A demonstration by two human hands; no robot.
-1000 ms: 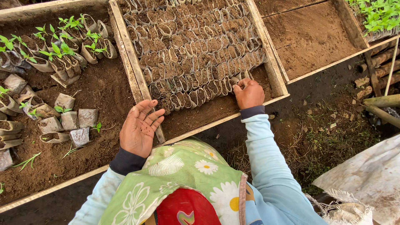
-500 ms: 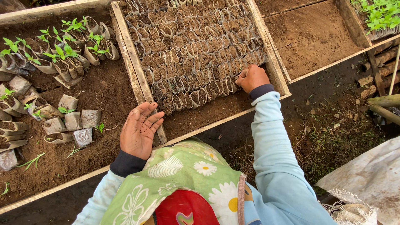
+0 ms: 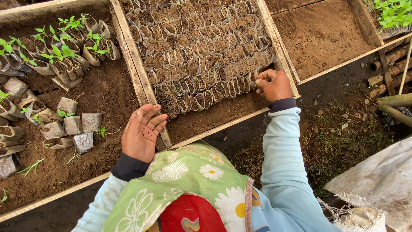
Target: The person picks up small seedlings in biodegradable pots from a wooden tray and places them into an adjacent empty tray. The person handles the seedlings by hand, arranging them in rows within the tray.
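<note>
Soil-filled small plastic seedling bags [image 3: 201, 64] packed in rows inside a wooden frame [image 3: 139, 73].
Right hand [image 3: 273, 85] pinches one bag's edge; left hand [image 3: 140, 133] hovers spread wide, empty.

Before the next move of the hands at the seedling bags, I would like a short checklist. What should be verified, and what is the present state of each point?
1. Right hand is at the front row of the soil-filled seedling bags: ok, its fingers are bent at the row's end.
2. Something is held in the right hand: cannot tell, the fingers hide it.
3. Left hand is free: ok, it is open, palm up, over the wooden divider.
4. Bare soil remains in front of the rows for more bags: ok.
5. Bags stand upright in tidy rows: ok for most; the front ones lean a little.
</note>
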